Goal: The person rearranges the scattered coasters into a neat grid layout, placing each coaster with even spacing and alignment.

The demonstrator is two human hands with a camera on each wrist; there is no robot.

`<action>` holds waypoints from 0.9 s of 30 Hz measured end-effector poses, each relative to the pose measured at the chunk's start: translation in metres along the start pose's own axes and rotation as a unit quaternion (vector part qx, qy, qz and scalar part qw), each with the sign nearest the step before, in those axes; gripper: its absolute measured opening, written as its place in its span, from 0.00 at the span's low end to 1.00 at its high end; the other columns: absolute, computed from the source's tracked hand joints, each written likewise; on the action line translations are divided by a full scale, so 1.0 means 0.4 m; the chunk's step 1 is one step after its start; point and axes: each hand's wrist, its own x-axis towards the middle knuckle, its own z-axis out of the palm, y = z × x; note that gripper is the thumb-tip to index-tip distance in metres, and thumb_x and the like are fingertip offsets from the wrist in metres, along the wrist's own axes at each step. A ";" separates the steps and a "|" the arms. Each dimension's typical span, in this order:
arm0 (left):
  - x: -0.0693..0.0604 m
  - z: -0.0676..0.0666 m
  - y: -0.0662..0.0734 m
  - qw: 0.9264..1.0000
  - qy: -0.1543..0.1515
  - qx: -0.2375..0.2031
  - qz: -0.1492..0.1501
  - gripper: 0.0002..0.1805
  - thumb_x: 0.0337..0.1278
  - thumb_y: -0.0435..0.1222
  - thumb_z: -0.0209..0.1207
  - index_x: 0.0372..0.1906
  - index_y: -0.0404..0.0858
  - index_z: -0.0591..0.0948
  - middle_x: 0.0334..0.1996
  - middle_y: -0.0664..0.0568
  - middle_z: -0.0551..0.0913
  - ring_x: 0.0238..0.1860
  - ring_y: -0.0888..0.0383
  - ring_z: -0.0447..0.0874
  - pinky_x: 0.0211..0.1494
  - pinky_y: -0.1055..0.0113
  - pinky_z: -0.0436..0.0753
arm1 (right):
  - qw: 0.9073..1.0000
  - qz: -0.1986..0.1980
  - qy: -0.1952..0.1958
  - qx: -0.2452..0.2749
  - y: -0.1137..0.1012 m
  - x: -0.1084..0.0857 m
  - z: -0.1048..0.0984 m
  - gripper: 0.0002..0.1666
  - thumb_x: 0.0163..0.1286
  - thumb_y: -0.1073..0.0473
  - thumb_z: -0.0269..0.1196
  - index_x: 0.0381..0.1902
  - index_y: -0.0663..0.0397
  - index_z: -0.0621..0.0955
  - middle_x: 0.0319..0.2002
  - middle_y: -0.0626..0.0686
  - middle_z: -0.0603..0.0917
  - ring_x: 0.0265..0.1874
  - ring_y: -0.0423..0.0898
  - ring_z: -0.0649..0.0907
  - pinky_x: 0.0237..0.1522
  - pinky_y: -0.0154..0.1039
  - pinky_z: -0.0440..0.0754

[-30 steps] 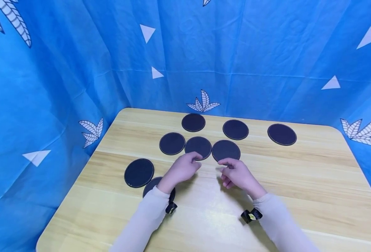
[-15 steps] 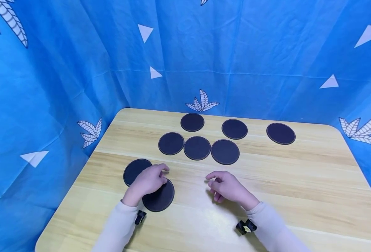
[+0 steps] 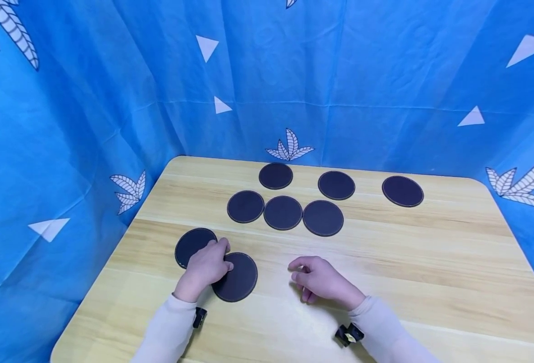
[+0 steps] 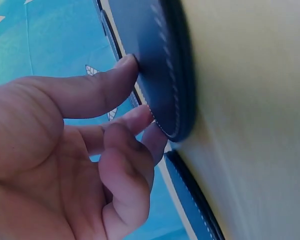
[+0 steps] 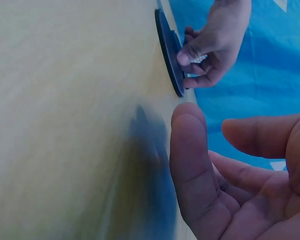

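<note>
My left hand (image 3: 208, 264) is at a black round coaster (image 3: 241, 282) with a stitched rim, on the near left of the table. In the left wrist view the thumb (image 4: 122, 75) lies on the coaster's top (image 4: 162, 85), and the curled fingers touch its rim, pinching it there. Another black coaster (image 3: 191, 246) sits just left, partly under the hand. To the right, my right hand (image 3: 318, 280) hovers low over the table with loosely bent fingers, thumb apart from the index finger, holding nothing. The right wrist view also shows the left hand (image 5: 215, 47) at the coaster's edge.
Three coasters stand edge to edge in a row, the middle coaster (image 3: 283, 213) among them. Behind are three spaced coasters, such as the right one (image 3: 403, 191). The wooden table (image 3: 430, 262) meets a blue patterned curtain (image 3: 257, 75) at its back and sides.
The left hand has moved from the middle row toward the near-left coasters and taken hold of the nearer one, which has shifted slightly right. The right hand has drawn back toward the near left.
</note>
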 end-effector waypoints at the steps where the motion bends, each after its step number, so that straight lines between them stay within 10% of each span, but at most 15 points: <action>1: 0.000 0.001 0.003 1.000 0.003 -0.002 -0.003 0.18 0.57 0.38 0.71 0.49 0.38 0.79 0.39 0.44 0.78 0.36 0.45 0.81 0.36 0.48 0.80 | 1.000 -0.001 -0.001 -0.002 0.001 -0.001 0.003 0.19 0.73 0.65 0.60 0.59 0.69 0.78 0.24 0.57 0.79 0.14 0.48 0.81 0.18 0.44 0.84; 16: -0.009 0.022 0.035 0.998 0.033 -0.021 -0.044 0.19 0.67 0.48 0.62 0.41 0.35 0.76 0.31 0.44 0.79 0.37 0.42 0.82 0.37 0.47 0.79 | 0.999 -0.002 -0.037 0.030 -0.005 0.022 0.066 0.38 0.73 0.67 0.59 0.75 0.74 0.58 0.25 0.58 0.80 0.13 0.51 0.83 0.17 0.45 0.84; 27: -0.007 0.036 0.032 0.994 0.019 -0.101 -0.023 0.22 0.67 0.49 0.61 0.51 0.33 0.80 0.44 0.43 0.85 0.46 0.44 0.83 0.47 0.49 0.80 | 0.996 0.001 -0.037 0.078 -0.011 0.031 0.101 0.39 0.72 0.69 0.57 0.77 0.69 0.58 0.23 0.59 0.80 0.12 0.50 0.82 0.16 0.47 0.84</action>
